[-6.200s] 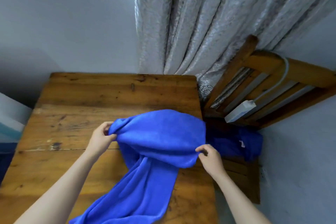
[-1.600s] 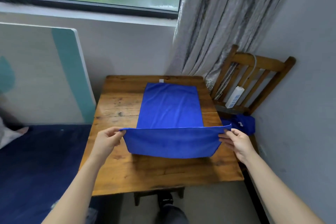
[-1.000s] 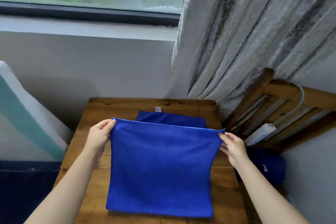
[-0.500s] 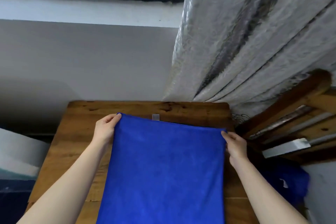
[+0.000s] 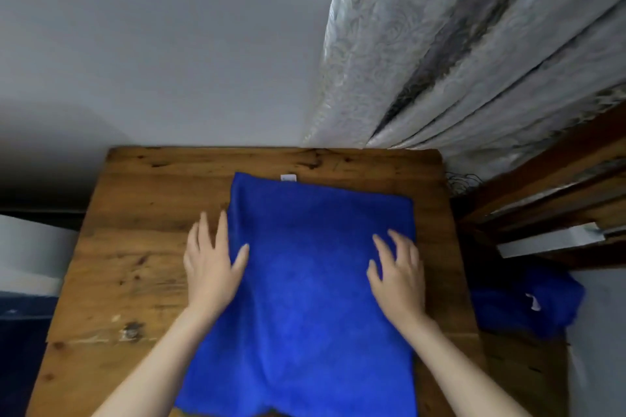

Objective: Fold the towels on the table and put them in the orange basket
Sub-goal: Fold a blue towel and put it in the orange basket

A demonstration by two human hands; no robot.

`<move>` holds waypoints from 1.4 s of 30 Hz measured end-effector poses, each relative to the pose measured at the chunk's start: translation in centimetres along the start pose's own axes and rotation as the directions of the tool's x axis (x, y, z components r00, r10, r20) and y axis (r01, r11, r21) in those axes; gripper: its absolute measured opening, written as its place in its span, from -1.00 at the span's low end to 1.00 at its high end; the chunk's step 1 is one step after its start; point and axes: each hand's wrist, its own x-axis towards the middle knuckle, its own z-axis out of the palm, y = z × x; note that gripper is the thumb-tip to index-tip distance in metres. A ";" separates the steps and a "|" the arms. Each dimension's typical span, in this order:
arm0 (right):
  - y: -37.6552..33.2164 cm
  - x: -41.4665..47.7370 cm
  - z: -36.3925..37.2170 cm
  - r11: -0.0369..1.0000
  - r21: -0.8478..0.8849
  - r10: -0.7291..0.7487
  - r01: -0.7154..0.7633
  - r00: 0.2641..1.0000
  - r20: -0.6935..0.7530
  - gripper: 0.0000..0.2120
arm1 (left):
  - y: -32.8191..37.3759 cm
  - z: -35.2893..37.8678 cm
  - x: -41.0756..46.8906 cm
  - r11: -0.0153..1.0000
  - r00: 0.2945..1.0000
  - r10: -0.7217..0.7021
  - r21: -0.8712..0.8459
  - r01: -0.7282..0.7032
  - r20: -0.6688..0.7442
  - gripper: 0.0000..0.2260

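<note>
Patterned grey curtain (image 5: 474,44) hanging in folds at upper right; plain pale wall (image 5: 152,44) to its left; wooden chair (image 5: 548,176) at right, a white power strip (image 5: 548,242) lying against its slats; white panel (image 5: 30,254) at the left edge.

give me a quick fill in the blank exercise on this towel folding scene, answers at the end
1. The towel lying on the table is ____ in colour.
2. The right hand rests on top of the ____.
3. A small white ____ sticks out at the towel's far edge.
4. A second towel lies off to the ____ of the table.
Missing words: blue; towel; tag; right.
</note>
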 end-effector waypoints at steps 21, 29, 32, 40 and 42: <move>-0.5 -18.5 -6.1 0.182 0.304 0.692 -0.935 0.342 0.636 -0.86 | -10.5 -0.8 -16.0 0.711 0.788 -0.432 -0.372 0.597 0.438 -0.82; 0.1 -17.8 -9.4 -0.290 0.495 0.636 -0.819 0.222 0.739 -0.96 | -9.5 -3.3 -16.7 0.284 0.714 -0.494 -0.684 0.672 0.497 -0.83; 0.5 -18.2 -11.4 -0.239 0.567 0.695 -0.788 0.269 0.667 -0.95 | -10.2 -5.1 -17.4 0.291 0.731 -0.495 -0.703 0.649 0.470 -0.83; -0.3 -22.3 -13.5 -0.088 0.525 0.711 -0.846 0.315 0.628 -0.87 | -12.4 -7.4 -21.6 0.243 0.698 -0.460 -0.678 0.693 0.548 -0.87; -0.4 -22.4 -13.7 -0.056 0.521 0.696 -0.852 0.341 0.632 -0.90 | -12.4 -7.8 -22.0 0.261 0.720 -0.439 -0.691 0.674 0.537 -0.82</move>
